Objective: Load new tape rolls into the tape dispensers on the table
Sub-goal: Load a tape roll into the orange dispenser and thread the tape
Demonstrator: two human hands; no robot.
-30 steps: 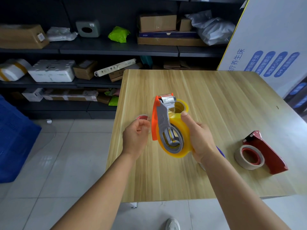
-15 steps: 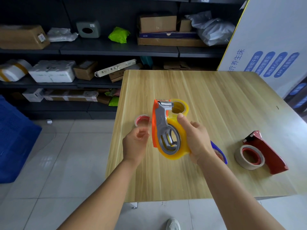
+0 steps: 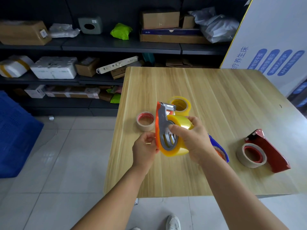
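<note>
1. Held above the table (image 3: 216,100), near its left edge: orange dispenser (image 3: 162,125) with a yellow tape roll (image 3: 178,141) seated on its grey hub. Right hand (image 3: 191,138) wrapped round roll and hub, thumb curled across the grey frame. Left hand (image 3: 144,146) at the dispenser's orange edge, fingers curled in as if pinching a tape end; cannot tell whether anything is actually caught between them.
2. Risk of the loose end sticking back onto the roll, or folding on itself, if pulled slack or at a slant.
3. Risk of the roll sliding off the hub, if not pushed fully home and the right hand's hold loosens.
4. Risk of a nick from the metal blade at the dispenser's top end during threading.
5. Risk of knocking the spare beige roll (image 3: 145,121) off the left edge: lies close to it, just beyond the left hand.
6. Not yet loaded, seemingly: spare yellow roll (image 3: 180,104) beyond the dispenser; blue dispenser (image 3: 219,150) half hidden behind the right wrist; red dispenser (image 3: 269,150) toward the right edge with a beige roll (image 3: 251,155) against it, seating unclear.
</note>
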